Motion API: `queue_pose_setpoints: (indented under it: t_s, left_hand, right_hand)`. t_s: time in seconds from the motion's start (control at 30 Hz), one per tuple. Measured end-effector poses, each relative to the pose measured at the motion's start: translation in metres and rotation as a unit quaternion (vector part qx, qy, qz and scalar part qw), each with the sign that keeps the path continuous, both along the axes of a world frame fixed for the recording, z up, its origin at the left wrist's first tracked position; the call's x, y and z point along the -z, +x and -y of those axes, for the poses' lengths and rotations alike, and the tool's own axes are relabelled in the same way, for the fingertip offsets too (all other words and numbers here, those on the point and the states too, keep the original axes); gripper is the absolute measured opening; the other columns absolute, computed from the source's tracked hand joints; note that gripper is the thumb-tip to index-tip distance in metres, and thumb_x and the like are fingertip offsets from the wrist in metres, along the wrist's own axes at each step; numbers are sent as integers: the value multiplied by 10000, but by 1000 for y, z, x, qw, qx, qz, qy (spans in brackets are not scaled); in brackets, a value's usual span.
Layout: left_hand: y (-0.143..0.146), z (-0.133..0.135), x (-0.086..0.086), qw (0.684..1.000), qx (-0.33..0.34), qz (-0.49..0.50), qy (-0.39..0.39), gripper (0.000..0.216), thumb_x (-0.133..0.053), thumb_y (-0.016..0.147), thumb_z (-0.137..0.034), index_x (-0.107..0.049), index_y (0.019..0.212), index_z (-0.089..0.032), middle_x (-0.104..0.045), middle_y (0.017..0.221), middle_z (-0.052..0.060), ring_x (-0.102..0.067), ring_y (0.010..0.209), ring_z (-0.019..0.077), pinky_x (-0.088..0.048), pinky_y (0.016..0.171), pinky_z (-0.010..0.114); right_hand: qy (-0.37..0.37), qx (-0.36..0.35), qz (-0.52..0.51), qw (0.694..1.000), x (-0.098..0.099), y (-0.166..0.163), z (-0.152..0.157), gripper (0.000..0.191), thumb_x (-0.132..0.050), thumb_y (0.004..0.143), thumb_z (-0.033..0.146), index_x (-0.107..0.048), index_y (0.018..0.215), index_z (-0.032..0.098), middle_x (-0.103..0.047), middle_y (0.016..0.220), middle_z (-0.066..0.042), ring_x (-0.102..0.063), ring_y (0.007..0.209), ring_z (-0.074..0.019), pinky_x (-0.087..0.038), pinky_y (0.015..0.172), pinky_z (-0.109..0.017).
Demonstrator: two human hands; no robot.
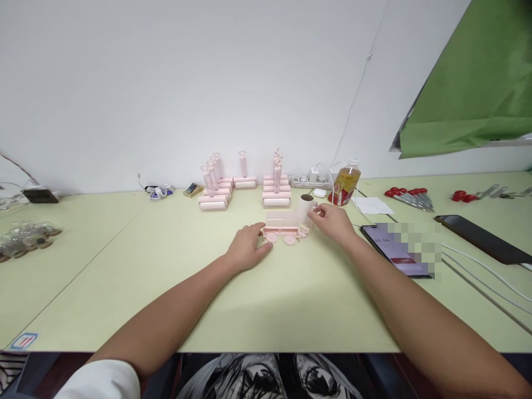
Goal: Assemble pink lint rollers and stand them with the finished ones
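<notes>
My left hand (246, 246) lies palm down on the pale green table (266, 299), its fingers curled loosely and touching the left end of a small pink lint-roller part (282, 231) with round end caps. My right hand (332, 220) pinches an upright white paper roll (306, 210) with a dark core, just right of the pink part. Behind them stand several finished pink lint rollers (216, 188) with heart-topped handles, and a second stack of rollers (276, 185).
A bottle of amber liquid (346, 184) and a power strip (310, 180) sit at the back. A phone (394, 249), a dark tablet (482, 238), white cables (486, 271) and red-handled tools (409, 198) lie to the right. Small clear packets (22, 239) rest at far left.
</notes>
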State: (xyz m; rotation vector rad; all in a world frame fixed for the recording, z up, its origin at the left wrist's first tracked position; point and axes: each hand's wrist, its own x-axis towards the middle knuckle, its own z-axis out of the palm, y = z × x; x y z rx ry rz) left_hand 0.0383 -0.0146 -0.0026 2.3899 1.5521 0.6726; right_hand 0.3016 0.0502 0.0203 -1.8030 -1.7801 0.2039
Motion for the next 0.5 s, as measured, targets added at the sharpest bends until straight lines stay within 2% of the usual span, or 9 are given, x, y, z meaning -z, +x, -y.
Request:
queue_pose_setpoints:
  t_s: [0.3,0.5]
  left_hand:
    - [5,1,2,999,31,-7,-14,575,-531,849,-417,-413,1360,-181,-628,1175,87,-563,1018,279,-444,901,425]
    - [5,0,3,999,31,-9,-12,566,-534,844,-389,-420,1358,-183,-630,1165,86,-556,1025,278,-440,910,429]
  right_hand:
    - [-19,2,30,999,-1,0,1,300,-534,797,445,-667,793,177,-648,667,-53,-567,637,-196,-317,539,-273]
    - [-18,5,-10,1000,-8,-2,6,369,-593,754,450,-673,988,175,-683,745,-49,-605,704,-205,-350,570,-269]
